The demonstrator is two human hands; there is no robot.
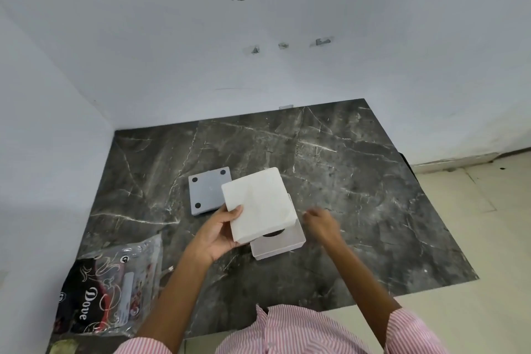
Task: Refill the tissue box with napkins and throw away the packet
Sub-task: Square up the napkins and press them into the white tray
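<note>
napkins (258, 204), a thick white square stack of them, sit tilted in the person's left hand (219, 234), raised over the tissue box (283, 241). the thumb lies across the stack's near corner and the other fingers curl underneath, so the hand grips it firmly. the tissue box is a pale square thing resting on the dark marble table (359, 181), directly beneath the stack and partly hidden by it; a dark round opening shows on the box's upper face just under the stack's lower edge. the right hand (320, 223) hovers just beside the box on its right, blurred, its fingers loosely curled and holding nothing that i can make out; i cannot tell whether it touches the box. beyond the box and to its left lies a grey square plate (207, 191) with black round pads at its corners, flat on the table and partly covered from view by the napkins. well to the left of the box and nearer to the person, the packet (115, 287) lies crumpled at the table's edge, clear plastic with a black printed panel. pink striped sleeves (413, 327) show at the bottom.
</note>
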